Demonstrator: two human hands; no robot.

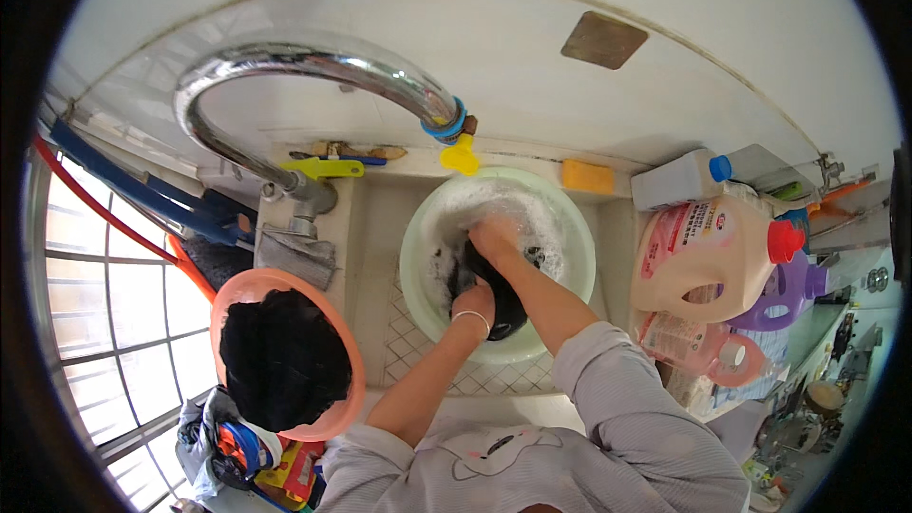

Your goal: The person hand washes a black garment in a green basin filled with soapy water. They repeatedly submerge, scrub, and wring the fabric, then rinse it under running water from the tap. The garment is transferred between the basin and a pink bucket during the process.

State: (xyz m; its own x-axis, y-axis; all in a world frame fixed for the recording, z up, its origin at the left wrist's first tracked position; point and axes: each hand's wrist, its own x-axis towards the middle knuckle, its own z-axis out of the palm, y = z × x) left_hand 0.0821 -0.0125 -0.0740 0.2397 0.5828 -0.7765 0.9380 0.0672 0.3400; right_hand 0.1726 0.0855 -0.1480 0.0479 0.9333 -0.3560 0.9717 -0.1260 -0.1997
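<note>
A pale green basin [581, 242] of sudsy water stands in a sink [370, 228] with a gridded floor. Both hands are in it on a soaked black cloth [504, 299]. My left hand [474, 304], with a light bracelet at the wrist, grips the cloth on its near left side. Farther back, my right hand [494, 236] is closed on the cloth's upper part; foam and water partly hide its fingers. Part of the cloth lies under the water. At the left, a pink basin [354, 370] holds a heap of black cloth [285, 360].
A curved chrome faucet [306, 60] with a yellow handle [459, 155] arches over the sink's back left. An orange sponge [588, 177] and a green-handled tool [335, 168] lie on the back ledge. Detergent jugs [702, 256] crowd the right side. A grey rag [296, 256] hangs below the faucet.
</note>
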